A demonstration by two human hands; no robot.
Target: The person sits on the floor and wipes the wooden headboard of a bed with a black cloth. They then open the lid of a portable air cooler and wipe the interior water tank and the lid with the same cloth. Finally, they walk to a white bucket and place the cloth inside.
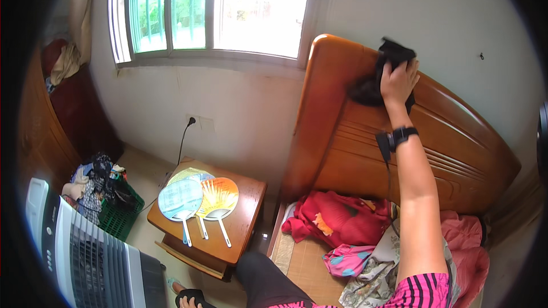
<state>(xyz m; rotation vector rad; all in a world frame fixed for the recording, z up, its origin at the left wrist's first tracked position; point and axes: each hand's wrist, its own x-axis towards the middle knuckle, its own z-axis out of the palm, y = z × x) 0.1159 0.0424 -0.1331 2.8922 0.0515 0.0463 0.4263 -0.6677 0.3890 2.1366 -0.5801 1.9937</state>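
Observation:
My right hand point(399, 82) presses a black cloth point(396, 51) against the upper part of a glossy wooden headboard point(368, 137), near its top edge. Part of the cloth hangs below and left of the palm. A black strap with a small device point(398, 137) is around my right wrist, and a cable runs down from it. At the bottom edge, only the fingers of my left hand point(188, 303) show, resting on black fabric by my leg; the rest is cut off.
A wooden nightstand point(248, 205) with several hand fans point(180, 199) stands left of the bed. Red bedding point(338, 218) and crumpled cloths lie below the headboard. An air cooler point(102, 252) and a green laundry basket point(122, 218) are at left. A window point(214, 13) is above.

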